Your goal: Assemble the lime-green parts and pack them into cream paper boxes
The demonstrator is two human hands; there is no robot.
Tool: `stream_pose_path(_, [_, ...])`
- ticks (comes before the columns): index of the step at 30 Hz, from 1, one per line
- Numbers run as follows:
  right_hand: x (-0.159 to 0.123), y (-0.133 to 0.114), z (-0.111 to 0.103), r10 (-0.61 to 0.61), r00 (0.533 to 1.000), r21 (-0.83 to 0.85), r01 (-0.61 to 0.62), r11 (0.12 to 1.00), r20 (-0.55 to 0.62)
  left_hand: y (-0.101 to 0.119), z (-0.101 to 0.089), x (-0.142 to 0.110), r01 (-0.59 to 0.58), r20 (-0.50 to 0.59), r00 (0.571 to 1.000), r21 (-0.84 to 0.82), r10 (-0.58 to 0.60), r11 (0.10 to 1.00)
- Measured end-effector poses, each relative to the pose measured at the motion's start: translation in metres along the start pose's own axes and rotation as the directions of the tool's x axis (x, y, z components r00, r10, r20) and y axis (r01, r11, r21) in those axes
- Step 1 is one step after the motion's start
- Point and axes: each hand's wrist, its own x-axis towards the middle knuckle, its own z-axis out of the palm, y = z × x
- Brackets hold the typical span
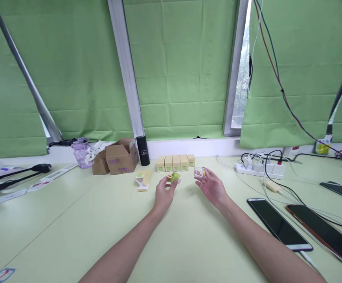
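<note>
My left hand [164, 192] is closed in a pinch on a small green rounded object [175, 177], held just above the pale green table [70, 220]. My right hand [211, 186] holds a small clear plastic case [199, 173] between thumb and fingertips, palm turned up. The two hands are a short gap apart. Behind them stands a row of several small cream boxes [175, 162] with green labels. An opened cream box [144, 180] lies on its side to the left of my left hand.
Brown cardboard boxes [120, 158], a black cylinder [143, 150] and a purple bottle [80, 153] stand at the back left. A white power strip [259, 168] with cables sits at the back right. Three phones [278, 224] lie at the right. Green blinds cover the window.
</note>
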Motion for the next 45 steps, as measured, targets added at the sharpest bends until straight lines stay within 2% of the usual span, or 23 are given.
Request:
stream_pose_path(9, [-0.019, 0.001, 0.02, 0.043, 0.994, -0.028, -0.04, 0.999, 0.097, 0.002, -0.001, 0.0, -0.025, 0.042, 0.999, -0.071, 0.028, 0.997])
stream_pose_path(18, [-0.027, 0.009, 0.029, 0.067, 0.988, -0.199, -0.037, 0.979, 0.143, 0.014, 0.0, -0.002, -0.014, 0.041, 0.999, -0.121, 0.019, 0.993])
stream_pose_path(23, [-0.025, 0.018, 0.029, 0.027, 0.983, -0.302, 0.029, 0.953, 0.179, 0.018, 0.0, -0.004, -0.019, 0.051, 0.998, -0.122, 0.025, 0.992])
stream_pose_path(33, [-0.024, 0.025, 0.03, 0.015, 0.989, -0.318, 0.034, 0.947, 0.15, 0.017, 0.0, -0.007, -0.001, 0.095, 0.995, -0.13, 0.013, 0.992])
stream_pose_path(45, [-0.028, 0.021, 0.031, 0.037, 0.99, -0.301, 0.006, 0.954, 0.139, 0.014, 0.003, -0.009, -0.01, 0.15, 0.988, -0.146, 0.032, 0.989])
